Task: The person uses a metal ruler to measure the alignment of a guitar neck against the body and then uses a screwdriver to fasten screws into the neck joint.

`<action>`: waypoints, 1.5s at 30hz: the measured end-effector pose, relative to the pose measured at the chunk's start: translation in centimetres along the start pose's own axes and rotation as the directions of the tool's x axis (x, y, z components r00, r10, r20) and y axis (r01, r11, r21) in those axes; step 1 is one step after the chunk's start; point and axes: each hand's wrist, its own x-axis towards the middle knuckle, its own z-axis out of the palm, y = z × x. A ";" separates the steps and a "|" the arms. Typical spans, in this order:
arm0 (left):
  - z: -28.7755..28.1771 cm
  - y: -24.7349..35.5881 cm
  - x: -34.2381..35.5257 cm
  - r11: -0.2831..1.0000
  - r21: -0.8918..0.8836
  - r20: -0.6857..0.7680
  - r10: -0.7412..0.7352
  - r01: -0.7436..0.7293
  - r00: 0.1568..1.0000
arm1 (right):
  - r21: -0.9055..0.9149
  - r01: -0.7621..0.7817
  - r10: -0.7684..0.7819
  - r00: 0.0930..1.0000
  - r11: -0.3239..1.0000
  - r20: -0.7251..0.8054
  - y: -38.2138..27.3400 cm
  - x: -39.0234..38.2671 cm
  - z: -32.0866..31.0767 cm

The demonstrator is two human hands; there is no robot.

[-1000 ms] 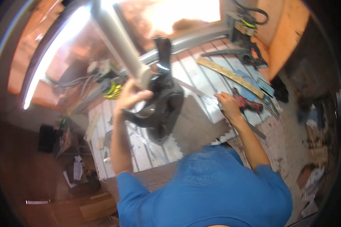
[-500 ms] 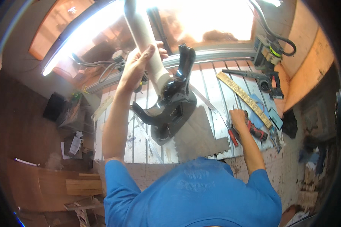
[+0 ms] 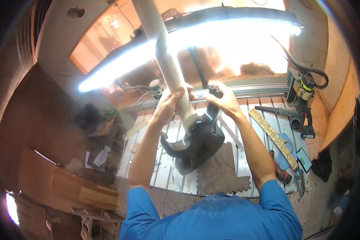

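A guitar with a glossy black, two-horned body (image 3: 202, 140) and a pale neck (image 3: 158, 34) is held up over the workbench, neck pointing away from me. My left hand (image 3: 173, 105) is wrapped round the neck just above the body. At the body's right horn (image 3: 213, 112), my right hand (image 3: 225, 100) closes its fingers about the tip. A round recess and the curved left horn (image 3: 174, 150) show on the body's left side. Below the guitar lies a dark foam mat (image 3: 220, 174) with a toothed edge.
Along the bench's right side lie a yellow patterned strip (image 3: 274, 138), a cordless blower (image 3: 296, 120), a red and black power drill (image 3: 283, 175), a blue cloth and a phone (image 3: 304, 160). A bright tube light (image 3: 120, 64) hangs across the back, above a metal rail (image 3: 260, 91).
My right hand has left the bench beside the drill and come up onto the guitar's right horn. The left hand keeps its hold on the neck. The view has shifted, showing more of the light.
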 end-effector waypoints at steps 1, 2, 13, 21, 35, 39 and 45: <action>0.4 0.2 -0.1 0.999 0.041 -0.007 0.023 -0.022 1.000 | -0.006 -0.085 0.085 0.996 0.996 0.033 0.4 0.1 -0.3; 0.8 0.1 -0.3 0.999 0.021 -0.029 0.024 -0.023 0.999 | -0.014 -0.173 0.174 0.982 0.985 0.075 0.1 -0.2 -0.2; 6.8 4.4 -3.6 0.936 0.239 -0.538 0.348 -0.257 0.768 | 0.088 -0.046 0.058 0.988 0.995 -0.143 -5.1 -6.0 1.6; 6.7 5.6 -8.5 0.969 0.185 -0.788 0.244 -0.162 0.565 | 0.030 0.232 -0.230 0.971 0.972 -0.071 -6.7 -11.4 1.6; 10.0 4.5 -13.0 0.985 0.096 -0.918 0.143 -0.144 0.369 | 0.184 0.442 -0.448 0.894 0.878 -0.010 -6.4 -17.5 -2.9; 8.6 2.9 -14.9 0.977 0.081 -0.942 0.140 -0.198 0.304 | 0.224 0.429 -0.427 0.902 0.875 -0.057 -5.9 -19.0 -4.6; 8.0 2.7 -18.5 0.944 0.055 -0.984 0.107 -0.327 0.144 | 0.223 0.345 -0.337 0.939 0.912 -0.076 -4.6 -22.4 -8.0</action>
